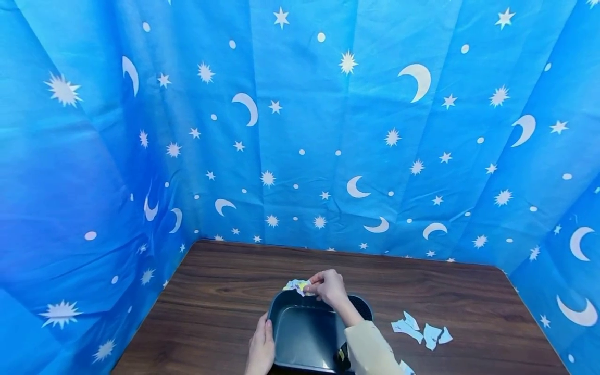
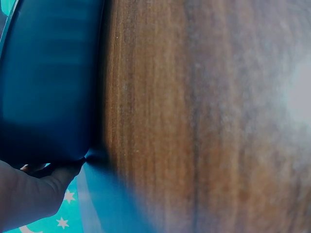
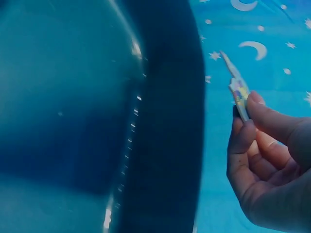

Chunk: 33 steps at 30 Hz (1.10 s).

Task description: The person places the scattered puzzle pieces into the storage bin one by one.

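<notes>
A dark rectangular plastic basin (image 1: 304, 333) with rounded corners stands on the table. My left hand (image 1: 261, 346) grips its left side, and the left wrist view has that hand (image 2: 36, 191) against the basin's outer wall (image 2: 48, 82). Between thumb and fingertips, my right hand (image 1: 329, 287) pinches torn paper (image 1: 296, 285) with a yellow and pale print, at the basin's far rim. Seen edge-on in the right wrist view, the paper (image 3: 239, 92) stands up from the right hand (image 3: 272, 155). A small yellowish patch (image 1: 341, 354) shows inside the basin, partly hidden by my right sleeve.
Several torn pale paper pieces (image 1: 432, 336) lie on the dark wood table (image 1: 225, 291) right of the basin. Another scrap (image 1: 405, 367) shows beside my right sleeve (image 1: 372, 346). A blue cloth (image 1: 300, 130) with moons and stars surrounds the table's back and sides.
</notes>
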Tool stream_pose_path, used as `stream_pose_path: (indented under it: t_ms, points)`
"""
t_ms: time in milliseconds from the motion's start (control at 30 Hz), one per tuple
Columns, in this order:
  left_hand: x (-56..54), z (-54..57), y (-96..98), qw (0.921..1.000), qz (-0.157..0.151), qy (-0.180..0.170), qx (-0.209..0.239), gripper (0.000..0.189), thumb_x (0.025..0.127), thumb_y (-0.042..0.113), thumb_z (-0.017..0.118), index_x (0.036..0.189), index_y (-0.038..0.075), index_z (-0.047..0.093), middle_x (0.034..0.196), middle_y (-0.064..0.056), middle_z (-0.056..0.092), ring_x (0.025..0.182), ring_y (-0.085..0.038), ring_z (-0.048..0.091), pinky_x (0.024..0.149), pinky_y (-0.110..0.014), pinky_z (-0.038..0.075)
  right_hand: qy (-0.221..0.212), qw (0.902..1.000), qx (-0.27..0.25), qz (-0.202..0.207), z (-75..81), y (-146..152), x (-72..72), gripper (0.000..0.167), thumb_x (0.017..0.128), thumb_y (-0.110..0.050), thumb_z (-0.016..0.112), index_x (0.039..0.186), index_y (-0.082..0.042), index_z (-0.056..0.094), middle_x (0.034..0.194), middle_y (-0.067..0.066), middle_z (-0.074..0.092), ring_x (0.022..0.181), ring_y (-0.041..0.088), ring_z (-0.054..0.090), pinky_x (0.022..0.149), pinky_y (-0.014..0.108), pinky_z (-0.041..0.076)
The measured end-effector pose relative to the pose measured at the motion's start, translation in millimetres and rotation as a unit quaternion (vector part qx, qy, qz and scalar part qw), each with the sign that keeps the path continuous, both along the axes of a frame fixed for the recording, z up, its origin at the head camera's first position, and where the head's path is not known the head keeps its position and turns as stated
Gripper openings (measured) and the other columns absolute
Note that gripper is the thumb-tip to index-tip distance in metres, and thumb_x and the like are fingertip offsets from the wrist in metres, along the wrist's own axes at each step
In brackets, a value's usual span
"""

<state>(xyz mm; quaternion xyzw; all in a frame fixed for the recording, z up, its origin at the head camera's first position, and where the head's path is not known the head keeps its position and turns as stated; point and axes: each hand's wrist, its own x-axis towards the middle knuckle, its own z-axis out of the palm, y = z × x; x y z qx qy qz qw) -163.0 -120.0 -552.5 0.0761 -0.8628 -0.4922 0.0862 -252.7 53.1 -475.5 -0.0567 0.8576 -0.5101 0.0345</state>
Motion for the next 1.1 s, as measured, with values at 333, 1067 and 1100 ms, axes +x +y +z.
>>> stream_pose_path:
  t_ms: [333, 1067, 1100]
  points:
    - [-0.3, -1.0, 0.5, 0.9999, 0.008, -0.003, -0.005, 0.034, 0.101, 0.015, 0.033, 0.125, -0.005, 0.047, 0.120, -0.030, 0.053, 0.110, -0.047, 0.050, 0.090, -0.057, 0.039, -0.015, 0.9970, 0.075, -0.001, -13.5, -11.0, 8.0, 0.009, 0.072, -0.002, 0.076, 0.068, 0.000, 0.069, 0.062, 0.004, 0.063, 0.049, 0.016, 0.063, 0.047, 0.024, 0.051]
    - [-1.0, -0.5, 2.4, 0.9997, 0.011, -0.022, 0.001, 0.034, 0.101, 0.016, 0.033, 0.126, -0.003, 0.047, 0.122, -0.028, 0.053, 0.112, -0.046, 0.048, 0.089, -0.058, 0.038, -0.067, 0.9834, 0.163, 0.043, -25.6, -26.6, 13.3, 0.021, 0.071, -0.004, 0.078, 0.056, -0.001, 0.064, 0.055, 0.006, 0.061, 0.049, 0.020, 0.064, 0.052, 0.028, 0.053]
    - [-0.9, -0.9, 2.4, 0.9997, 0.011, -0.021, 0.000, 0.034, 0.101, 0.015, 0.033, 0.126, -0.003, 0.047, 0.122, -0.028, 0.053, 0.112, -0.046, 0.048, 0.089, -0.058, 0.038, -0.058, 0.9818, 0.176, 0.044, -24.5, -26.9, 14.0, 0.022, 0.071, -0.005, 0.078, 0.056, -0.001, 0.063, 0.053, 0.006, 0.061, 0.048, 0.020, 0.064, 0.052, 0.027, 0.052]
